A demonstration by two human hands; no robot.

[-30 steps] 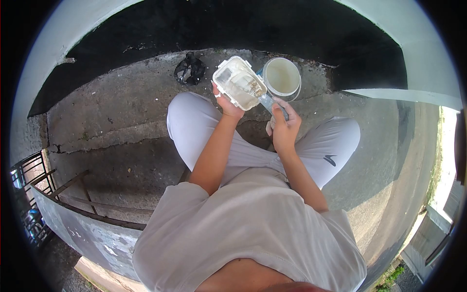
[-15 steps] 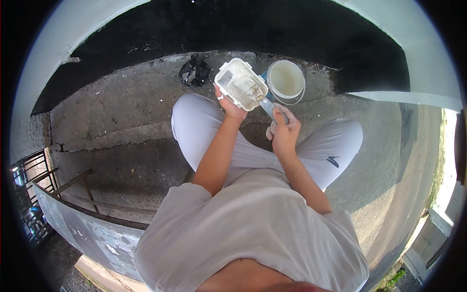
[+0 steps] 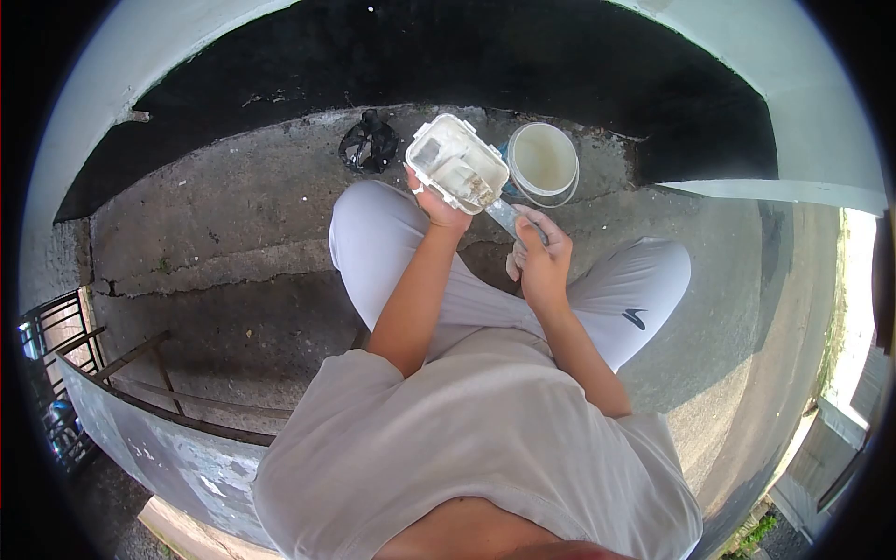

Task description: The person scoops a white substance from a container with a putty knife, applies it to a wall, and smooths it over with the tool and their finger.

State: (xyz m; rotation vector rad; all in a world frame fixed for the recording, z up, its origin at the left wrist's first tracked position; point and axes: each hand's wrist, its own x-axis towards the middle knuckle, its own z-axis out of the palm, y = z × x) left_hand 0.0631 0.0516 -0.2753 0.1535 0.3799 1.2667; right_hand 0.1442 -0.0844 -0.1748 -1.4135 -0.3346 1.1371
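Observation:
My left hand [image 3: 439, 203] grips a white plastic container [image 3: 427, 175] by its lower left side and holds it tilted towards me. Whitish paste smears the container's inside. In my right hand [image 3: 539, 245] is the handle of a putty knife [image 3: 505, 217], with fingers wrapped round it. The knife's blade reaches into the container at its lower right corner and is partly coated with paste. White residue marks the fingers of both hands. Just right of the container, a white bucket [image 3: 544, 159] stands on the ground with pale residue inside.
A black plastic bag [image 3: 371, 142] lies on the concrete floor [image 3: 224, 196] to the left of the container. Beyond it rises a wall with a black lower part [image 3: 420, 56]. At the lower left is a metal-framed panel [image 3: 187, 457].
The putty knife's blade has shifted slightly inside the container, and the paste lies differently on it. Both hands keep their hold. The whole view has shifted a little.

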